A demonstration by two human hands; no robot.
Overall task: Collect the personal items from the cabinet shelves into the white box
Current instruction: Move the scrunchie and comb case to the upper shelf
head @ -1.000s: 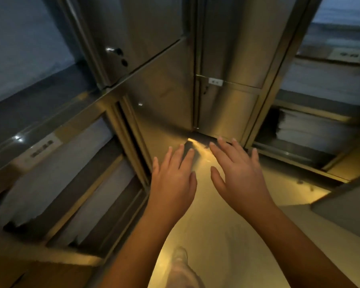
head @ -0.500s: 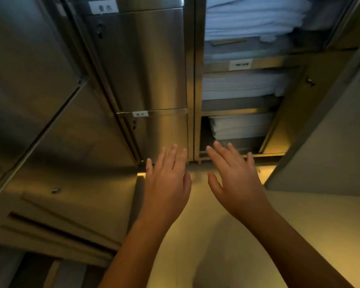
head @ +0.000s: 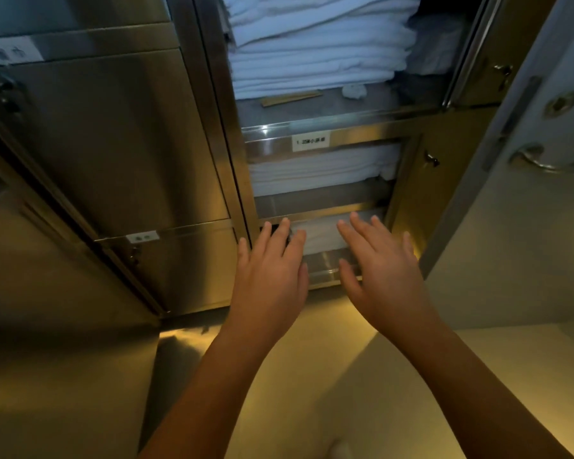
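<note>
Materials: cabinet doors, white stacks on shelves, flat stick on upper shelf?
Cabinet doors: likely brushed stainless steel, streaky metallic reflections. White stacks: folded cloth, probably towelling, soft rounded folds. Flat stick: tan, matte, perhaps wood or paper; too small to tell.

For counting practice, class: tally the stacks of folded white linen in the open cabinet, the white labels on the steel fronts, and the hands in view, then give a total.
Stacks of folded white linen: 3
White labels: 3
Hands, left hand and right hand: 2
Total: 8
</note>
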